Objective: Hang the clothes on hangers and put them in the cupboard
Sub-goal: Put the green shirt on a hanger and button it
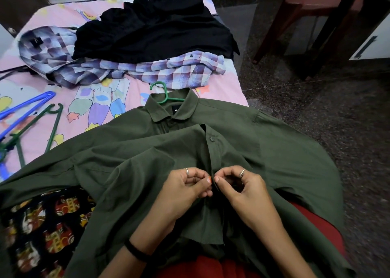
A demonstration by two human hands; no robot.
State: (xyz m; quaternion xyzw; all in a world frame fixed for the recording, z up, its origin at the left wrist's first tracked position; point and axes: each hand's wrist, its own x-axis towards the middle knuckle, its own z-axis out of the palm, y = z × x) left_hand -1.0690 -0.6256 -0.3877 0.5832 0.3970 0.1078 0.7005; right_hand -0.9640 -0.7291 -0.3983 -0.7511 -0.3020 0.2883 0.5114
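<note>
An olive green shirt (274, 151) lies spread over the bed's near edge and my lap, collar away from me. A green hanger's hook (161, 92) sticks out of its collar. My left hand (185, 191) and my right hand (240, 189) meet at the shirt's front placket, each pinching the fabric edge where a button closes. One button (212, 138) above my hands is fastened. A checked shirt (160, 71) and a black garment (156, 30) lie heaped farther up the bed.
Loose blue hanger (25, 111) and green hanger (52, 128) lie at the bed's left on the pink cartoon sheet (63, 18). A patterned dark cloth (46, 225) lies at the lower left. Speckled floor (337, 109) and wooden furniture legs (280, 22) are to the right.
</note>
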